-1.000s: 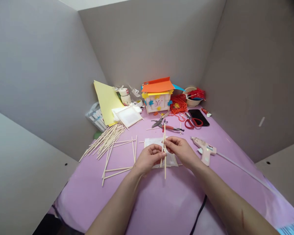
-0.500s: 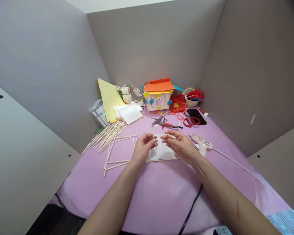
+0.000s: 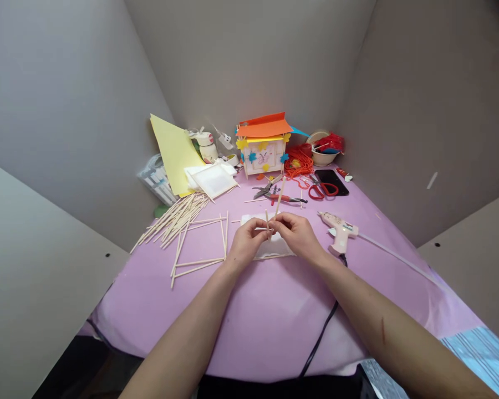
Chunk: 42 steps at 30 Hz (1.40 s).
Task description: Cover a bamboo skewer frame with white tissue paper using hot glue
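Observation:
My left hand (image 3: 247, 242) and my right hand (image 3: 297, 235) meet above the middle of the pink-covered table (image 3: 274, 321). Between their fingertips they pinch thin wooden sticks (image 3: 278, 198), one long stick rising up and away and a short one crossing it. Where the sticks join is hidden by my fingers. Beneath my hands lies a white padded sheet (image 3: 274, 250), partly covered by them. To the left of my left hand rests a flat frame of wooden sticks (image 3: 197, 267).
A pile of loose sticks (image 3: 174, 220) lies left. A pink glue gun (image 3: 340, 228) lies right with its black cable (image 3: 320, 332). Pliers (image 3: 285, 198), red scissors (image 3: 323, 190), a phone (image 3: 331, 182), orange cord (image 3: 298, 162) and a paper-roofed stick house (image 3: 261, 158) stand beyond.
My hands have come together from being apart, and the sticks they held separately now cross between my fingers. The view has tilted slightly, shifting the table contents up and left.

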Motion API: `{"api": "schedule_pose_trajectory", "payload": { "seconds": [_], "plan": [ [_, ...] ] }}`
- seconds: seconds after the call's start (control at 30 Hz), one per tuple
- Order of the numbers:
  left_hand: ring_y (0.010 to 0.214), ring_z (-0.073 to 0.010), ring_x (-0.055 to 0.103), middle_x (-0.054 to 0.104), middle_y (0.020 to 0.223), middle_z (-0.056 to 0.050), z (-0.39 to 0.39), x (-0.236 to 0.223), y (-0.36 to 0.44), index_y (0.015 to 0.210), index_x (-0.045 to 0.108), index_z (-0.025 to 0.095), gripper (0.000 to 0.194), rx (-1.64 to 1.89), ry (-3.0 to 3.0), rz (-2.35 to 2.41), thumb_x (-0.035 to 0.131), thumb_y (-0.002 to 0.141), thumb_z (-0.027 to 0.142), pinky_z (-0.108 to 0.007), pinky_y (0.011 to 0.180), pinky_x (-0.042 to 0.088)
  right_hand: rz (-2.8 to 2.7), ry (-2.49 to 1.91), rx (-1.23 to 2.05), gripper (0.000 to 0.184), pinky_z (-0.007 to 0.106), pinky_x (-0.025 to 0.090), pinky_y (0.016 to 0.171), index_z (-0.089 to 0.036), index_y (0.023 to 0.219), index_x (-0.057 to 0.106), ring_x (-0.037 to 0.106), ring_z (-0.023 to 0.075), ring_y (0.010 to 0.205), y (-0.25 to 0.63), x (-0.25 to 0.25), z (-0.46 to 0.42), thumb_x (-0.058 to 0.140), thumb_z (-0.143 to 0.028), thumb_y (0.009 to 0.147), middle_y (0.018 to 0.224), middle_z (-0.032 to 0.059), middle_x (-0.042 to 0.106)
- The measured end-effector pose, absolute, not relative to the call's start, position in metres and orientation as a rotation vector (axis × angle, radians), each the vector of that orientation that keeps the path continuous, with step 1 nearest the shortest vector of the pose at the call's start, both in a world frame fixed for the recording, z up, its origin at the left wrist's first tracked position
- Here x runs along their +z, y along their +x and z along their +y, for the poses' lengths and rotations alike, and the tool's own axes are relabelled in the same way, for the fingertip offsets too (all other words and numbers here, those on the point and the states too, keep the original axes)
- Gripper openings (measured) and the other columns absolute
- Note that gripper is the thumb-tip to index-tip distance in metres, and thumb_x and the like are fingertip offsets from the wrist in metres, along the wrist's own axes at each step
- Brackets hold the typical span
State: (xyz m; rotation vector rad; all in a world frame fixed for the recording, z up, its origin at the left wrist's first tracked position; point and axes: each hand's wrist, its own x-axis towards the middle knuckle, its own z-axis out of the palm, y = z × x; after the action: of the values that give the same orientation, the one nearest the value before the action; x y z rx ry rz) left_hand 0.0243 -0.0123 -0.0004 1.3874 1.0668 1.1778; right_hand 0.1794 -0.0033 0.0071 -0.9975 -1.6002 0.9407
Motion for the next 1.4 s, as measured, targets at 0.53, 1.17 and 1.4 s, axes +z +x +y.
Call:
{"api": "schedule_pose_trajectory", "payload": {
  "seconds": [0.53, 1.17, 1.4],
  "plan": [
    [0.080, -0.0179, 0.066, 0.072, 0.081, 0.000, -0.009, -0.014, 0.027, 0.085, 0.070, 0.020, 0.016, 1.136, 1.522, 1.117, 0.063, 0.071, 0.017, -0.029, 0.076, 0.049, -1.719, -1.051, 0.829, 0.017, 0.029, 0.042, 0.065, -0.021, 0.075, 0.068, 0.057, 0.0162, 0.066, 0.179, 0.006, -0.003, 0.055, -0.029, 0.084, 0.069, 0.0014, 0.066],
    [0.083, -0.0182, 0.063, 0.070, 0.085, -0.002, -0.014, -0.014, 0.028, 0.082, 0.070, 0.021, 0.015, 1.120, 1.785, 1.149, 0.056, 0.079, 0.019, -0.027, 0.079, 0.046, -1.668, -0.944, 0.721, 0.013, 0.032, 0.044, 0.073, -0.024, 0.078, 0.072, 0.059, 0.0187, 0.078, 0.178, 0.003, -0.002, 0.061, -0.029, 0.084, 0.079, 0.0036, 0.063],
    [0.077, -0.0175, 0.061, 0.070, 0.082, -0.001, -0.016, -0.011, 0.026, 0.082, 0.070, 0.021, 0.016, 1.070, 1.820, 1.152, 0.054, 0.080, 0.021, -0.027, 0.075, 0.044, -1.681, -0.950, 0.823, 0.014, 0.032, 0.045, 0.072, -0.023, 0.075, 0.072, 0.060, 0.0179, 0.075, 0.181, 0.008, -0.003, 0.063, -0.030, 0.083, 0.077, 0.0031, 0.063]
  ]
}}
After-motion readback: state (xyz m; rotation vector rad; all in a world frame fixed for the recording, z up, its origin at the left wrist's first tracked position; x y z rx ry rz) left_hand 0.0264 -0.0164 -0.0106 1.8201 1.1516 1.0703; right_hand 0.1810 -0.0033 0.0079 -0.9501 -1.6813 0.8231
